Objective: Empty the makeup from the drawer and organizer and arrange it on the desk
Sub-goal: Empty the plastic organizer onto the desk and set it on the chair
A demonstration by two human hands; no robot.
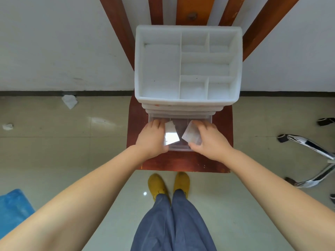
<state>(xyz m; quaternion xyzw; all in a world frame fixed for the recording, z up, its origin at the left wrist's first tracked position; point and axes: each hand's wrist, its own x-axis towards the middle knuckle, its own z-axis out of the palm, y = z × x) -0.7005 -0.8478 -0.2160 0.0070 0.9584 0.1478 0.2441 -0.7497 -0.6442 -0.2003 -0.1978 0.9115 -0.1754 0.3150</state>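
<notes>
A white organizer point(188, 102) with several bare top compartments stands on a red-brown wooden chair seat point(181, 163). Its clear bottom drawer point(180, 148) is pulled out toward me. My left hand point(151, 140) grips a flat, shiny square case point(171, 136) over the drawer's left side. My right hand point(208, 140) grips a pale, marbled square case point(192, 135) over the drawer's right side. Both cases are tilted. The drawer's floor between them looks bare; what lies under my hands is hidden.
The chair back point(195, 9) rises against a white wall. Crumpled white paper point(69, 101) and a smaller scrap point(7, 126) lie on the tiled floor at left. A blue sheet point(12, 209) is at lower left. A chrome swivel-chair base point(311, 160) stands at right.
</notes>
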